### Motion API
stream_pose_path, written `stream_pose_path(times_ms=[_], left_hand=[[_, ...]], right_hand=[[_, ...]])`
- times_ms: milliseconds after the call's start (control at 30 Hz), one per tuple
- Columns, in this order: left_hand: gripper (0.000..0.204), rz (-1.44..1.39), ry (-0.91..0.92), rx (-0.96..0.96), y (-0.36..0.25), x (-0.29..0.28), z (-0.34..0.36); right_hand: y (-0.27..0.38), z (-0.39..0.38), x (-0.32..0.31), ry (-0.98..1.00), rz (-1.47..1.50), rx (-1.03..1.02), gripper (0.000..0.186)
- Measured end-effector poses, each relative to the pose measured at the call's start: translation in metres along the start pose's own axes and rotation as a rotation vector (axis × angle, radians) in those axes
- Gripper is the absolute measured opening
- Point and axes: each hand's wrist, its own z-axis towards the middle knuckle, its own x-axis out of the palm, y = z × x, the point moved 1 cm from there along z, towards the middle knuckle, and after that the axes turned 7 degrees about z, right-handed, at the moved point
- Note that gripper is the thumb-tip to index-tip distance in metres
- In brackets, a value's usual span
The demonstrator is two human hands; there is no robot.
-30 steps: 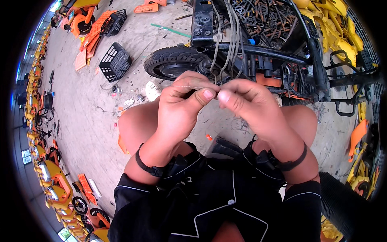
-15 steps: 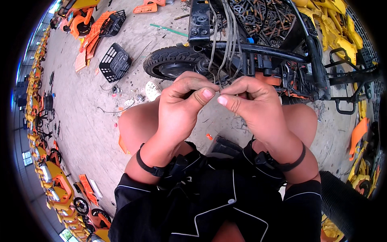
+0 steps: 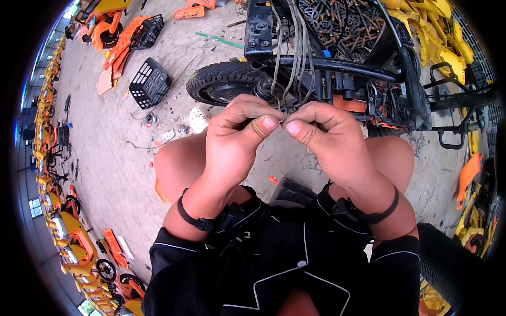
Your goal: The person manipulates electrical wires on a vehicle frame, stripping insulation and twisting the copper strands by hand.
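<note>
My left hand [image 3: 232, 139] and my right hand [image 3: 340, 139] meet in front of the black vehicle frame [image 3: 358, 64], thumbs and forefingers nearly touching. Both pinch a thin wire [image 3: 253, 114], whose fine strand runs out leftward past my left fingers. Its end between the fingertips is mostly hidden. Several grey cables [image 3: 300, 47] drop from the frame to just behind my fingertips. Whether the pinched wire belongs to one of them I cannot tell. Beyond my left hand lies a wheel with a black tyre [image 3: 211, 79].
Rusty metal parts [image 3: 345, 29] fill the space inside the frame. A black plastic basket [image 3: 150, 83] lies on the concrete floor at left, near orange panels [image 3: 118, 60]. Yellow panels [image 3: 443, 37] are heaped at right. Yellow vehicles [image 3: 74, 242] line the far left.
My fingertips have come slightly closer together and shifted a little left. The thin strand now shows across my left fingers; before, a short piece showed between the two thumbs.
</note>
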Motion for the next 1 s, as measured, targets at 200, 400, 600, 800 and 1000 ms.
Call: stream_pose_path(times_ms=[200,400,600,800,1000], left_hand=[[0.007,-0.019,-0.011,-0.002,0.0003,0.0003,-0.0003],[0.007,-0.047,-0.009,-0.007,-0.0006,-0.0005,-0.0005],[0.007,0.005,-0.019,0.002,-0.0011,-0.0029,-0.0007],[0.007,-0.026,-0.037,-0.009,-0.0023,-0.0053,-0.0007],[0.008,-0.036,-0.044,-0.025,-0.0034,-0.0068,-0.0004]], right_hand=[[-0.0044,0.0017,0.0008,-0.015,-0.010,-0.021,0.011],[-0.0002,0.0060,-0.0037,0.148,-0.038,0.068,0.012],[0.0010,0.0023,-0.0005,0.044,-0.180,-0.048,0.014],[0.0035,0.0009,0.0005,0.003,-0.240,-0.139,0.010],[0.0050,0.0030,-0.0016,0.036,-0.161,0.082,0.013]])
